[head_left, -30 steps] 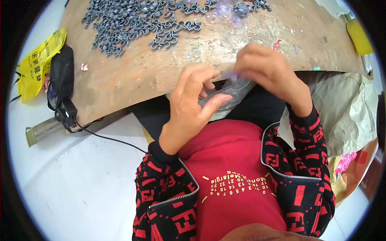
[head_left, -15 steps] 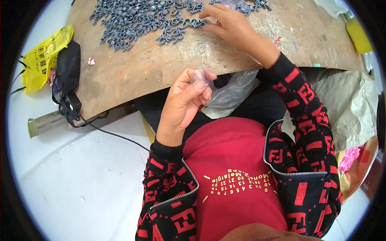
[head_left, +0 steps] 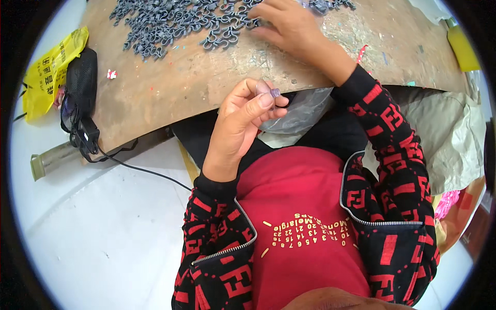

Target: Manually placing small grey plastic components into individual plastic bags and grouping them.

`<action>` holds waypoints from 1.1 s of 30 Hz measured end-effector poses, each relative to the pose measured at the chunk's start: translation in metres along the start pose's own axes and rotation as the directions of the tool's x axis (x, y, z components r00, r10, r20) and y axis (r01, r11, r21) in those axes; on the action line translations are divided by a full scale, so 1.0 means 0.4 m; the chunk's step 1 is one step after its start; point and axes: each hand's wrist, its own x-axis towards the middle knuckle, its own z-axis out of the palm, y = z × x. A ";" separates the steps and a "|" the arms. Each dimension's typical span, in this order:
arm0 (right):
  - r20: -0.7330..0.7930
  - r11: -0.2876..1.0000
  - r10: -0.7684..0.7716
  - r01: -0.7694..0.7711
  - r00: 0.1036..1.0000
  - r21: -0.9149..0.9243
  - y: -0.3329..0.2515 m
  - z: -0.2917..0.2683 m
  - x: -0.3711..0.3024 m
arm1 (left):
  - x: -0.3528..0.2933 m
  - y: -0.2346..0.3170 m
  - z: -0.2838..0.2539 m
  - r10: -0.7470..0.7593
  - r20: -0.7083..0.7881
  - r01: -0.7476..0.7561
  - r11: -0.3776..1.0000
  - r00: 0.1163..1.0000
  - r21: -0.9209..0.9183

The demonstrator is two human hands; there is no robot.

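My left hand (head_left: 238,121) is raised in front of the table's near edge, thumb and fingers pinching a small clear plastic piece (head_left: 275,93). Part of that piece is hidden by the fingers, so its full shape does not show. My right hand (head_left: 289,23) reaches over the tabletop with its palm down. Its thumb and forefinger are apart at the right side of a pile of small grey plastic clips (head_left: 170,23); no clip is plainly held. Several clips lie linked or tangled near the fingertips.
The brown wooden tabletop (head_left: 170,93) carries small scraps. At its left edge are a yellow bag (head_left: 51,77), a black mesh pouch (head_left: 81,82) and a power adapter (head_left: 85,132) with a cable. A clear plastic bag (head_left: 302,111) hangs below the near edge. A yellow object (head_left: 462,49) stands far right.
My left hand has turned the clear piece, so its narrower end now points right. The right hand has shifted slightly left and away over the clips. The whole view has moved a little.
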 end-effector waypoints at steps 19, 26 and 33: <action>0.091 0.995 0.092 -0.088 0.992 -0.044 -0.009 -0.051 -0.084 | 0.008 0.002 -0.002 0.082 -0.034 -0.083 0.996 0.996 -0.030; 0.006 0.973 0.191 -0.190 0.982 0.130 -0.046 -0.101 -0.129 | 0.000 -0.018 0.016 0.323 -0.044 -0.286 0.885 0.945 0.367; 0.332 0.122 0.538 -0.461 0.775 0.879 -0.182 -0.122 -0.179 | 0.009 -0.029 0.031 0.511 0.135 -0.438 0.538 0.849 0.720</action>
